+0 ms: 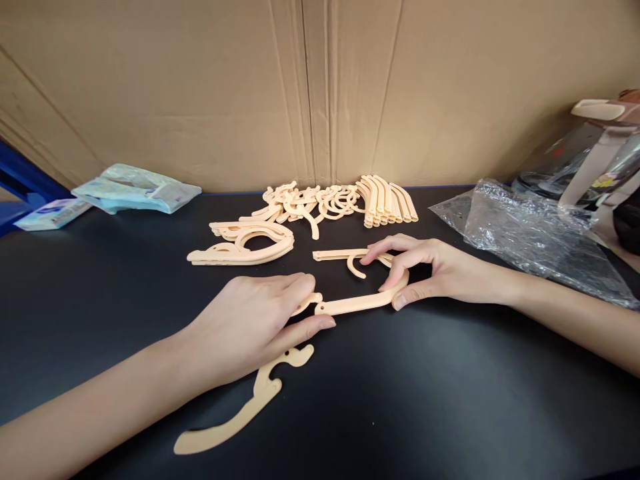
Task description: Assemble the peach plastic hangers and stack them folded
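Note:
My left hand (pixel 260 320) is closed around a small cream plastic piece (pixel 307 303), most of it hidden under the fingers. With thumb and fingers my right hand (pixel 425 270) grips a curved cream plastic arm (pixel 355 305), whose holed left end is beside the piece in my left hand. Behind that arm, under my right fingers, lies another cream arm (pixel 335 255) with a hook (pixel 355 268). In front of my left hand rests a loose cream piece (pixel 225 427) with a curved arm and notched end.
Stacked cream parts (pixel 265 252) lie behind my left hand, with a pile of hooks (pixel 300 200) and a row of arms (pixel 385 200) farther back. Blue-white packets (pixel 137 190) sit at left; clear plastic (pixel 525 227) and a transparent container (pixel 575 157) are at right. Cardboard (pixel 200 87) stands behind.

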